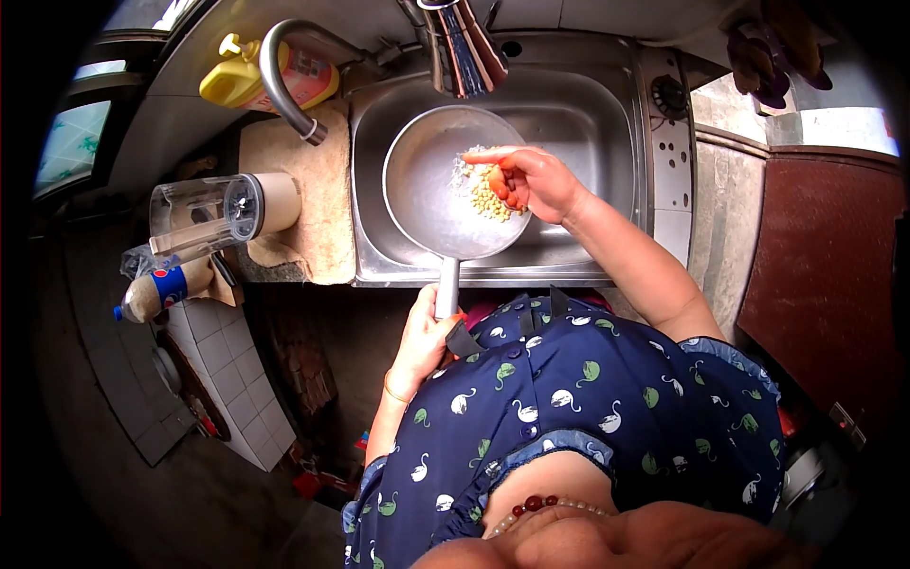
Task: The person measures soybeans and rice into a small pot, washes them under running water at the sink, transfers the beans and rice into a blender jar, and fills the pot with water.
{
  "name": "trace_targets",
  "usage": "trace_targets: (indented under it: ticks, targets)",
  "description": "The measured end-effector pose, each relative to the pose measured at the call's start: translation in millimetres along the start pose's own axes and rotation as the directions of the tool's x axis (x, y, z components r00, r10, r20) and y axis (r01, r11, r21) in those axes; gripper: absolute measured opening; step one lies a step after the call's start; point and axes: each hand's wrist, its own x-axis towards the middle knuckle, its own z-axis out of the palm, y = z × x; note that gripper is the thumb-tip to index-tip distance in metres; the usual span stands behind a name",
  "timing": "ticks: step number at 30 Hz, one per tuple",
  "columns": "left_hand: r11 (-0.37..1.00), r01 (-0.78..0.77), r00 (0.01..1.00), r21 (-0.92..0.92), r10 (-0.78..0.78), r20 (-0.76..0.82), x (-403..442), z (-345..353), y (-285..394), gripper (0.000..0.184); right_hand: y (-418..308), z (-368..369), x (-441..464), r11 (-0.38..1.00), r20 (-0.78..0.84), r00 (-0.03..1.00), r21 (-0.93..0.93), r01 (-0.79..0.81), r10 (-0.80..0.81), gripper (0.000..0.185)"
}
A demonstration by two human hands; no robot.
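My left hand [424, 343] is closed around the tubular handle [448, 284] of a round grey metal saucepan [417, 180], held over the sink. Inside, pale yellow beans [490, 206] lie against the right side of the bottom, with glints of water beside them. Reaching in from the right, my right hand [538, 185] is cupped above the beans. Its upper finger is stretched out and the lower ones bend inward, touching or nearly touching the beans. Whether any beans sit within those fingers is hidden.
A steel sink [592, 123] lies beneath the saucepan. The curved faucet [270, 66] arches at the left, near a yellow pump bottle [232, 83]. A blender jug [213, 211] rests on its side by a tan cloth [318, 218]. Left of it lies a Pepsi-labelled bottle [169, 287].
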Motion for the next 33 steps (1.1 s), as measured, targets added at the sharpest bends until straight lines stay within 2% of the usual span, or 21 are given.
trace_targets:
  ticks: [3,6,9,12,15,18,24,27,29,30,31,32,33]
  targets:
    - [1.0,0.006,1.0,-0.011,-0.006,0.001,-0.4,1.3,0.1,0.032,-0.2,2.2,-0.5,0.998,0.011,1.0,-0.051,0.023,-0.022,0.041]
    - [1.0,-0.001,1.0,-0.008,0.001,-0.001,0.1,2.2,-0.8,0.032,1.3,4.5,0.0,0.975,0.008,0.999,-0.216,0.053,-0.053,0.043]
    - [1.0,-0.005,1.0,-0.01,0.005,-0.004,0.1,4.2,-1.8,0.033,-10.2,8.9,-7.5,0.979,0.028,0.999,-0.198,-0.04,0.046,0.05]
    - [1.0,0.011,1.0,-0.029,-0.011,-0.019,-0.9,6.3,0.4,0.034,-7.2,7.3,-5.1,0.99,0.049,0.996,-0.125,-0.068,0.075,0.067]
    - [0.999,0.037,0.999,-0.032,-0.038,-0.03,-3.0,9.7,4.4,0.035,-13.6,8.7,-7.3,0.98,0.061,0.991,-0.164,-0.112,0.123,0.082]
    - [0.999,0.031,0.999,-0.032,-0.032,-0.03,-3.5,7.3,4.7,0.036,-8.5,6.7,-2.7,0.979,0.066,0.985,-0.134,-0.153,0.163,0.09]
    - [1.0,-0.004,1.0,-0.016,0.004,-0.018,-0.4,8.0,-0.2,0.032,-19.6,18.6,-10.0,0.994,0.164,0.981,0.002,-0.105,0.103,0.093]
    - [1.0,-0.006,1.0,-0.014,0.006,-0.023,-0.2,9.2,-0.2,0.032,-25.1,27.7,-16.9,0.996,0.145,0.987,0.052,-0.072,0.064,0.079]
    - [0.999,-0.02,0.999,-0.025,0.019,-0.032,0.4,10.6,-1.4,0.032,-26.1,35.1,-24.0,0.991,0.163,0.982,-0.082,0.106,-0.092,0.073]
    - [0.999,-0.017,0.999,-0.028,0.016,-0.032,0.2,10.8,-1.1,0.032,-26.1,39.6,-28.5,0.97,0.179,0.97,-0.147,0.194,-0.167,0.07]
    - [0.999,-0.014,0.999,-0.03,0.013,-0.032,0.1,11.2,-0.4,0.032,-27.4,44.4,-33.6,0.927,0.219,0.931,-0.172,0.332,-0.293,0.057]
    - [0.999,-0.01,0.999,-0.033,0.009,-0.03,0.5,11.1,0.2,0.032,-23.8,44.6,-28.6,0.728,0.294,0.881,-0.498,0.472,-0.37,0.054]
    - [1.0,-0.003,1.0,-0.022,0.002,-0.023,1.0,10.4,0.3,0.032,-15.9,43.4,-18.9,0.404,0.394,0.825,-0.732,0.548,-0.406,0.051]
